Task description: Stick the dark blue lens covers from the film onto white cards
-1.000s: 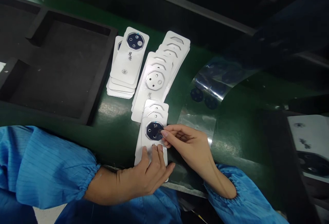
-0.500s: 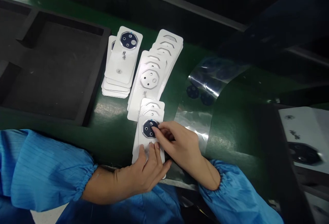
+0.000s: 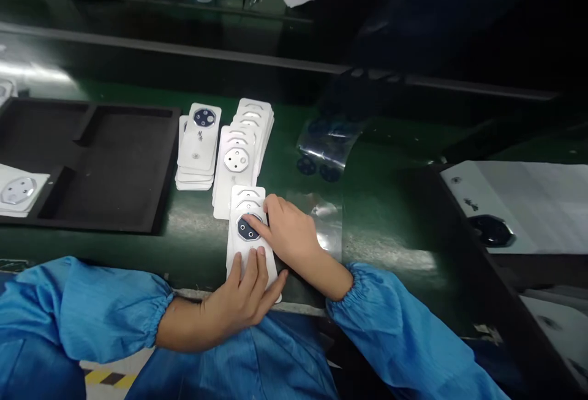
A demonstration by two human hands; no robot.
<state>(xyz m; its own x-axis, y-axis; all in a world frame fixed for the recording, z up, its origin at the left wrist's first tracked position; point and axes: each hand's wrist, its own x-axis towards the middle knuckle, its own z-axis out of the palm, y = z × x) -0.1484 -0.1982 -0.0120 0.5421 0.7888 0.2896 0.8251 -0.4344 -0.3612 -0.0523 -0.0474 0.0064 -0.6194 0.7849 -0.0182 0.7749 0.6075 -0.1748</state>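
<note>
The left hand (image 3: pixel 243 293) lies flat, fingers spread, pinning the top card (image 3: pixel 250 253) of a short stack at the counter's (image 3: pixel 193 228) near edge, while the right hand (image 3: pixel 287 234) presses a fingertip on the dark lens (image 3: pixel 248 229) seated in that card. Uneven pressure could seat the lens crooked or smudge it, and the pinned card could slide over those beneath. Two more card stacks (image 3: pixel 239 161), a black tray (image 3: pixel 92 161) and a film sheet (image 3: pixel 328 143) lie just beyond, none blocking the hands.

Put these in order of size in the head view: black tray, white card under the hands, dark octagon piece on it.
1. black tray
2. white card
3. dark octagon piece
</note>
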